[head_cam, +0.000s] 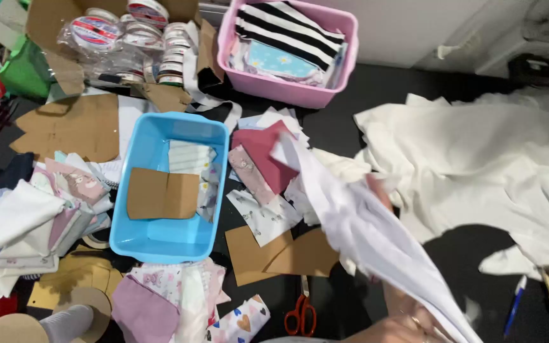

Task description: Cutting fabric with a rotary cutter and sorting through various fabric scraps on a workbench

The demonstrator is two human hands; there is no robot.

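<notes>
Your left hand (396, 329), nearest the lens at the bottom edge, grips 1 white fabric piece (357, 222) that rises blurred toward the maroon scraps (263, 152). Your right hand (379, 188) shows only partly behind it; its grip cannot be told. Red-handled scissors (300, 312) lie just left.

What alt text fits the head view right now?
A hand at the bottom edge lifts a blurred white cloth over a dark table strewn with fabric scraps, beside a blue tub, pink tub and red scissors.
</notes>
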